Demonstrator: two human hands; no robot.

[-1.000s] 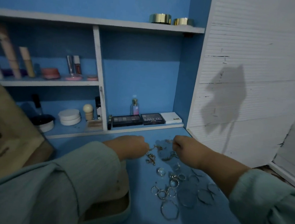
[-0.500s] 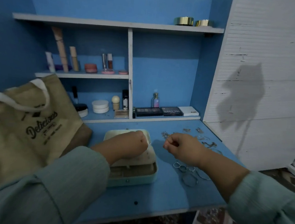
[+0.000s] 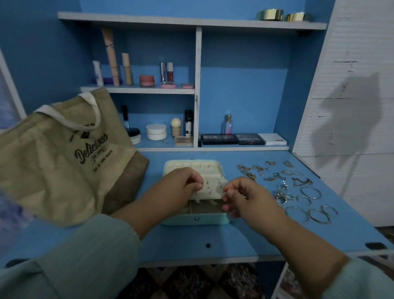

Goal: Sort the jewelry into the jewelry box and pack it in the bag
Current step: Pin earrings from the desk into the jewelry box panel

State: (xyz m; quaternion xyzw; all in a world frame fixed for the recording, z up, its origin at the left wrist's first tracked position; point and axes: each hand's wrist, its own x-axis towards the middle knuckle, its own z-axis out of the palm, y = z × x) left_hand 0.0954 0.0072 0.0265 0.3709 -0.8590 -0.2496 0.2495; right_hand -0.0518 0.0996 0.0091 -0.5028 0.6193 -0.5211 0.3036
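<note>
A: What changed in the last second?

B: A second ago both hands were over the loose jewelry, fingers pinched at a chain. Now the left hand (image 3: pixel 180 183) and right hand (image 3: pixel 241 196) hover above the open mint-green jewelry box with its cream earring panel (image 3: pixel 199 217), so I judge that a piece has been carried across to be seated.

A: Are they holding it?

B: Both hands have fingers curled in a pinch, tips facing each other over the panel. Whatever sits between them is too small to make out; I cannot tell what it is or which hand has it.

A: Where is everything else, measured from the box?

B: The scattered silver and gold rings, hoops and chains (image 3: pixel 292 191) lie on the blue desk (image 3: pixel 230 243) just right of the box, behind and beside the right hand. The tan canvas tote bag printed "Delicious" (image 3: pixel 54 158) slumps left of the box, beyond the left forearm.

A: So how far along?

B: Early, I think. Most pieces are still out on the desk, the box is open, and it is not in the bag.
</note>
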